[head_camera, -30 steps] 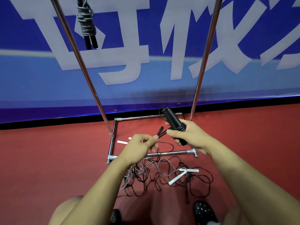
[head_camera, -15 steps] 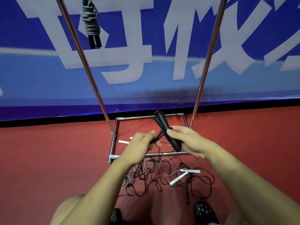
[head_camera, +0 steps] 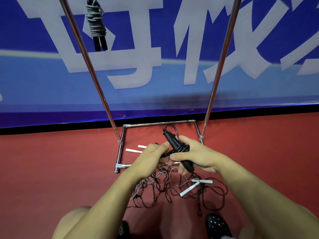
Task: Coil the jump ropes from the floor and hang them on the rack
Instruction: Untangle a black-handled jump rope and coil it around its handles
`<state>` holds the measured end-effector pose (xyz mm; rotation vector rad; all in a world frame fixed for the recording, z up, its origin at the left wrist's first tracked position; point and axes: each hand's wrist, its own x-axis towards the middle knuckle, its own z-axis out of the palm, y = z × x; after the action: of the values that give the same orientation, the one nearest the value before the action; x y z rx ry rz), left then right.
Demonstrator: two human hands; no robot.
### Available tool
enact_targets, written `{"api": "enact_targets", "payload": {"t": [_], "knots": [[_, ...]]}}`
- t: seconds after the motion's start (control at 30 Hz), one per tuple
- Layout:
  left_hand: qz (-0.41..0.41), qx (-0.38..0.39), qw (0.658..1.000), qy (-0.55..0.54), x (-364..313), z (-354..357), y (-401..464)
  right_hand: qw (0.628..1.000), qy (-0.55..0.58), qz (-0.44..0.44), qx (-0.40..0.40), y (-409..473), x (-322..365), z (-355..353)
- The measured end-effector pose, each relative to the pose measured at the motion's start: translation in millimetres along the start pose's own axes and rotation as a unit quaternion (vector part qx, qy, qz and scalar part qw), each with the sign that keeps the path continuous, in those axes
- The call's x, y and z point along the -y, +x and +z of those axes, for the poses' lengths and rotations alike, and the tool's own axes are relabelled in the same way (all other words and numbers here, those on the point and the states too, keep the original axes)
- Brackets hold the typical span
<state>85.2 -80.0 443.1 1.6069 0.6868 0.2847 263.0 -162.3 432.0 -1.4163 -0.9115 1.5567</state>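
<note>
Since the earlier frames, both hands have drawn closer together and black cord now lies wound in several turns round the black handles (head_camera: 178,150), where before the handle stood bare above the fist. Right hand (head_camera: 195,156) grips those handles, thumb across the front, top end tilted up and away toward the rack base (head_camera: 120,152). Left hand (head_camera: 150,156) pinches the running cord just beside the handles, fingers curled on it.

Coiling is under way, in my judgement, with a short tail of cord left to take up. To do it well: keep the cord taut from the left hand, lay each turn touching the last, and hold the bundle firm so turns do not slip off the end.

One finished grey coil (head_camera: 95,23) hangs high by the left upright (head_camera: 89,69). Remaining ropes (head_camera: 172,188) lie tangled on the red floor (head_camera: 51,169) below the hands, with white handles (head_camera: 193,186) among them; a second white pair (head_camera: 133,150) lies inside the rack base.
</note>
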Motion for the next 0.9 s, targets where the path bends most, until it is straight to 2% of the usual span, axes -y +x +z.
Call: {"api": "enact_targets", "payload": {"t": [0.07,0.17,0.4,0.63,0.77,0.9], "knots": [[0.000,0.003,1.000,-0.016,0,0,1,0.999,-0.020,-0.031,-0.002,0,3,-2],[-0.018,-0.017,0.999,-0.048,1,-3,3,0.999,0.009,-0.045,-0.027,2,6,-1],[-0.046,-0.034,0.998,0.031,9,-11,7,0.996,0.036,-0.053,-0.058,5,6,-4],[-0.007,-0.067,0.996,0.057,7,-10,6,0.994,0.061,-0.061,-0.067,2,10,-3],[0.005,-0.087,0.993,0.085,6,-13,5,0.986,0.132,-0.081,-0.067,4,10,-5],[0.008,-0.092,0.989,0.112,2,-10,5,0.981,0.177,-0.056,-0.050,9,7,-7]]}}
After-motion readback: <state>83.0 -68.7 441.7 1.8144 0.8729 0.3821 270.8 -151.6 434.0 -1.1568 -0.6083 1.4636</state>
